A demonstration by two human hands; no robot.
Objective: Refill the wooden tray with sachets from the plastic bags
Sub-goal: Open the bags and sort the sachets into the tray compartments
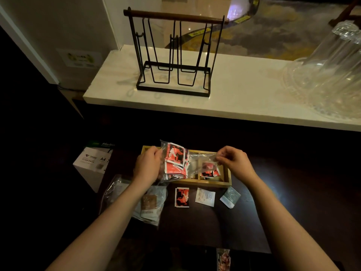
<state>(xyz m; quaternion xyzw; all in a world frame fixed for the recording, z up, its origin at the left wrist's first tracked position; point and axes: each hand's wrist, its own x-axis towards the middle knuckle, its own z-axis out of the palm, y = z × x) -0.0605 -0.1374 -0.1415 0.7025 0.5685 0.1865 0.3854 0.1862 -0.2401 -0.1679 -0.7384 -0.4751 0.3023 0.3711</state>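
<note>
At center frame I see both hands, left hand (147, 165) and right hand (233, 162), pinching a plastic bag (181, 163) of red sachets above the wooden tray (226, 176).

Clear glossy crinkled plastic bag (192, 163) of shiny red foil-look sachets (174, 160); tray (226, 179) pale matt wood; loose red sachet (182, 197) glossy, white sachet (205, 197) matt paper; dark tabletop (205, 227) smooth, low sheen; rack (173, 55) at 12 o'clock thin matt black metal wire, brown wood bar; counter (244, 90) polished pale stone; ribbed clear glassware (328, 75) at 2 o'clock; white cardboard box (92, 165) at 9 o'clock.
</note>
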